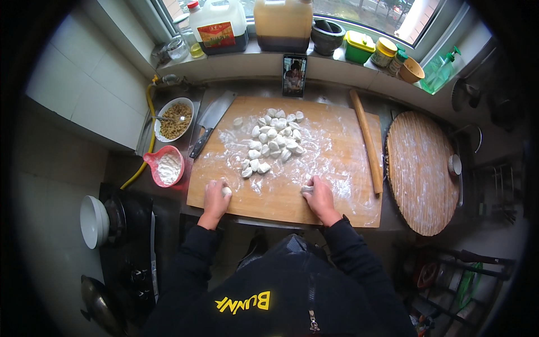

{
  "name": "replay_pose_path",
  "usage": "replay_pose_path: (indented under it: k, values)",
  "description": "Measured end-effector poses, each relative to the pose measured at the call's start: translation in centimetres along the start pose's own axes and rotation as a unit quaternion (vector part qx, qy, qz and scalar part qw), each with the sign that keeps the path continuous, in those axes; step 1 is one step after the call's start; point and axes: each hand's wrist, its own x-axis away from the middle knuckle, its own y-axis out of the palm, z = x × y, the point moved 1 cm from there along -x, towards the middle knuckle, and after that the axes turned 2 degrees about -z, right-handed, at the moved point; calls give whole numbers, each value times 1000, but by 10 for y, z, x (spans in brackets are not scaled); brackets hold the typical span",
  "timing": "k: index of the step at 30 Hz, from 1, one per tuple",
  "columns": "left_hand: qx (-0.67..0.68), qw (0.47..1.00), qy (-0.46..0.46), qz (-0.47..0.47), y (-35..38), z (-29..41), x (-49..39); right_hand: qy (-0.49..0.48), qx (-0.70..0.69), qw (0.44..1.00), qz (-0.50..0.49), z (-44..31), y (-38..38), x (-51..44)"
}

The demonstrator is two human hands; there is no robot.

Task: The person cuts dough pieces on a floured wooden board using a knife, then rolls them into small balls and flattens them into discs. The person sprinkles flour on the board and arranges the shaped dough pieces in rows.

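My left hand (pixel 215 197) rests near the front left of a floured wooden board (pixel 269 210), its fingers closed around a small white dough piece (pixel 227 191). Farther right along the same edge, my right hand (pixel 319 198) grips another dough piece (pixel 307 189), mostly covered by the fingers. Beyond both hands, a loose pile of floured dough pieces (pixel 273 135) lies on the middle of the board. One flatter piece (pixel 238 122) sits apart at the upper left. A wooden rolling pin (pixel 365 139) lies lengthwise along the board's right side.
A cleaver (pixel 214 113) lies across the board's left edge. Left of it stand a bowl of minced filling (pixel 173 118) with a spoon and a red scoop of flour (pixel 169 168). A phone (pixel 294 76) leans behind the board. On the right is a floured round slatted tray (pixel 423 177).
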Motion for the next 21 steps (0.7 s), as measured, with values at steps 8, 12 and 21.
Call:
replay_pose_path:
  k: [8,12,21]
  values:
    - [94,993,-3,-76,8,14,-12,96,-188,974,-79,7,22,-1]
    - [257,948,-11,-185,35,48,-20,24,-86,995,55,40,4,-10]
    - [164,962,170,-137,82,145,-65,83,-19,992,98,57,-28,-16]
